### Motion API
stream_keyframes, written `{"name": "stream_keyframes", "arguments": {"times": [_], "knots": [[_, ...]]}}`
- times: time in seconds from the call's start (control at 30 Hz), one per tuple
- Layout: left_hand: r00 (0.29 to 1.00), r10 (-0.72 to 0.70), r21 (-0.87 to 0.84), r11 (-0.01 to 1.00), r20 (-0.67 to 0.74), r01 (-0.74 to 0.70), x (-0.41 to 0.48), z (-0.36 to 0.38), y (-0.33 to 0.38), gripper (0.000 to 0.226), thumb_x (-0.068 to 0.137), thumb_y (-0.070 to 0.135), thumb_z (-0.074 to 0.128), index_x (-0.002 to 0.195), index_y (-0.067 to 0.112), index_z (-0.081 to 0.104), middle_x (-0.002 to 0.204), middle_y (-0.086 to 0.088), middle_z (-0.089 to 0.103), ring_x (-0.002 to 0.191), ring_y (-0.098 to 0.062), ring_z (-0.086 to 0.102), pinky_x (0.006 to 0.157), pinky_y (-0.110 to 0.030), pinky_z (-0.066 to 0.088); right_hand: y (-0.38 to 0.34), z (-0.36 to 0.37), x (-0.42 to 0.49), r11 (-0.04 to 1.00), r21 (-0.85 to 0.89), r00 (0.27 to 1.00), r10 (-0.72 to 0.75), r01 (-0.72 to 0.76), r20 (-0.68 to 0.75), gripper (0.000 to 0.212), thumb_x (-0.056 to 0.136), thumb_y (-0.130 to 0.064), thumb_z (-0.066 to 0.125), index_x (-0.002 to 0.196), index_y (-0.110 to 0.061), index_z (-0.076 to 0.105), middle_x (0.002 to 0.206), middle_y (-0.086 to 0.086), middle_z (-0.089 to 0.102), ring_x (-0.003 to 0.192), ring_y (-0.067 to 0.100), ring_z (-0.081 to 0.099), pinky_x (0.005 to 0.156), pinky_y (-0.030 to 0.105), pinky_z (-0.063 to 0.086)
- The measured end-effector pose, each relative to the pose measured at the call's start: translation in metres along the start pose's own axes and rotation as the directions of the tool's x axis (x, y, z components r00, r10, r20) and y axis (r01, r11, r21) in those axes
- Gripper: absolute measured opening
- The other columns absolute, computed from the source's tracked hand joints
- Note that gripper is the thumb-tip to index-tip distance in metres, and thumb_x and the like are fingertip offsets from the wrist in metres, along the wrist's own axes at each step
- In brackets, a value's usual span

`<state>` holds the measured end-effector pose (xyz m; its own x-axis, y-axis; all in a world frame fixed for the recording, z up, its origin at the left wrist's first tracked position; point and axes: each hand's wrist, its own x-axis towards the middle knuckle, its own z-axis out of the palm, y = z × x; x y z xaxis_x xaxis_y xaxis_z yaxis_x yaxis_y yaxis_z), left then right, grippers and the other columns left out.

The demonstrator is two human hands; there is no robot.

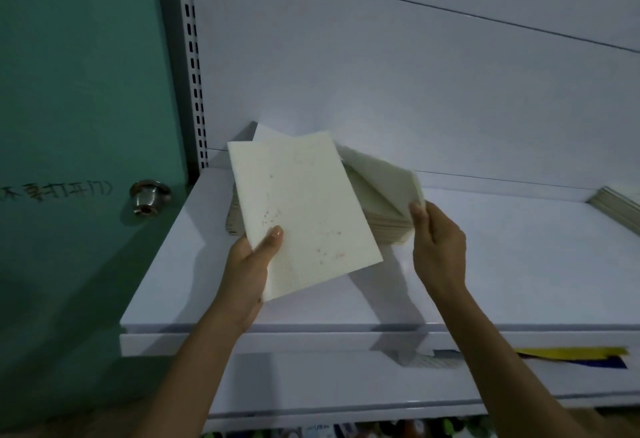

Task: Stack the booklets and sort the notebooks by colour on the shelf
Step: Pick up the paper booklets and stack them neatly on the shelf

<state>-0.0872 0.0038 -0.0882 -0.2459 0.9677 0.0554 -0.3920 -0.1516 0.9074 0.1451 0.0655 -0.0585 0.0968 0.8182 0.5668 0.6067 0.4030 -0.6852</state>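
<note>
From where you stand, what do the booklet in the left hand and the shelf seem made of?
The booklet looks like matte cream paper or thin card: flat, thin-edged, faintly spotted. The shelf looks like white painted metal, smooth with a soft sheen; laminate is possible.

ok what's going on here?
A person is handling cream booklets at a white shelf. The left grip holds one booklet by its lower corner, tilted above the stack. The right grip pinches a corner of the top booklet, which is raised off the stack at that end. Another pile lies at the shelf's far right.
</note>
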Motion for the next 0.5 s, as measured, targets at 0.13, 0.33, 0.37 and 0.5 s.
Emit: {"name": "stream_keyframes", "arguments": {"times": [0.13,0.33,0.37,0.5], "knots": [[0.999,-0.004,0.121,0.993,0.054,-0.002,0.0,0.003,-0.002,0.02,0.086,0.035,0.059,0.105,0.029,0.063,0.097,0.016,0.072,0.09,-0.004,0.068,0.066,-0.018,0.053,-0.021,-0.013,0.004,0.953,0.297,0.981,0.114,-0.063,-0.159,0.026,0.101,-0.032,0.041,0.086,-0.022,0.06,0.072,-0.014,0.06,0.069,-0.006,0.055,0.056,0.012,0.045],[0.996,-0.017,0.176,0.984,0.093,0.0,0.001,0.002,-0.003,0.027,0.088,0.033,0.059,0.113,0.022,0.062,0.104,0.01,0.072,0.098,-0.008,0.067,0.084,-0.027,0.052,-0.05,0.009,-0.039,0.968,0.163,0.982,-0.19,0.191,-0.026,0.042,0.099,-0.045,0.039,0.111,-0.016,0.067,0.083,-0.013,0.065,0.066,-0.002,0.06,0.052,0.006,0.043],[0.996,-0.007,0.174,0.985,0.09,-0.008,0.001,0.002,-0.003,0.021,0.09,0.028,0.059,0.11,0.023,0.063,0.102,0.01,0.072,0.096,-0.007,0.067,0.081,-0.024,0.054,-0.05,0.011,-0.047,0.959,0.063,0.961,-0.277,0.276,-0.004,0.042,0.098,-0.047,0.037,0.115,-0.021,0.066,0.088,-0.009,0.069,0.067,-0.004,0.061,0.055,0.007,0.045],[0.993,0.021,0.166,0.985,0.12,-0.041,0.002,0.002,0.001,0.026,0.088,0.034,0.056,0.109,0.021,0.064,0.101,0.007,0.073,0.092,-0.008,0.068,0.07,-0.016,0.053,-0.037,0.027,-0.073,0.792,-0.2,0.817,-0.557,0.577,0.149,0.036,0.097,-0.038,0.046,0.118,-0.018,0.067,0.118,0.003,0.067,0.108,0.012,0.063,0.085,0.025,0.053]]}}
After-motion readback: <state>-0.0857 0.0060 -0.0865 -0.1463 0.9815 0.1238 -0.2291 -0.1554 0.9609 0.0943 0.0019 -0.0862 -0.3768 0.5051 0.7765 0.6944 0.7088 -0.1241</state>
